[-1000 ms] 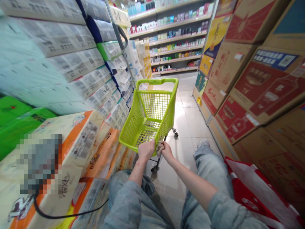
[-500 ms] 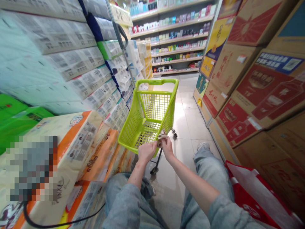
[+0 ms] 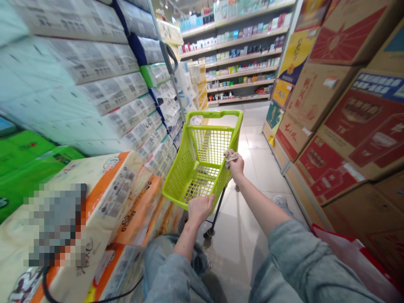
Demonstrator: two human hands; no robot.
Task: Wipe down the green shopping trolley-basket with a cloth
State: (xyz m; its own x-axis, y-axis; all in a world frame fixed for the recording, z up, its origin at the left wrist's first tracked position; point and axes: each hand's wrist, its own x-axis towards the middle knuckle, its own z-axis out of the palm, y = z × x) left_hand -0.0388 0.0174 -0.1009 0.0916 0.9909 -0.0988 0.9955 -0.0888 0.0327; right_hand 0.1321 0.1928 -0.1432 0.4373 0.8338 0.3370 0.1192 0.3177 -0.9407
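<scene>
I am holding the right hand [image 3: 236, 166] in a narrow pinch on a crumpled paper scrap [image 3: 231, 156], its long axis lying crosswise above the lime-green plastic shopping cart [image 3: 213, 112]; the left hand [image 3: 200, 209] is gripping the near rim [image 3: 173, 200], sitting farther from the scrap.

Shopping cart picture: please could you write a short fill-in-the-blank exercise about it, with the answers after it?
The shopping cart is lime ____.
The crumpled scrap is in the ____ hand.
Wrapped paper packs are stacked on the person's ____ side.

Answers: green; right; left.
</scene>
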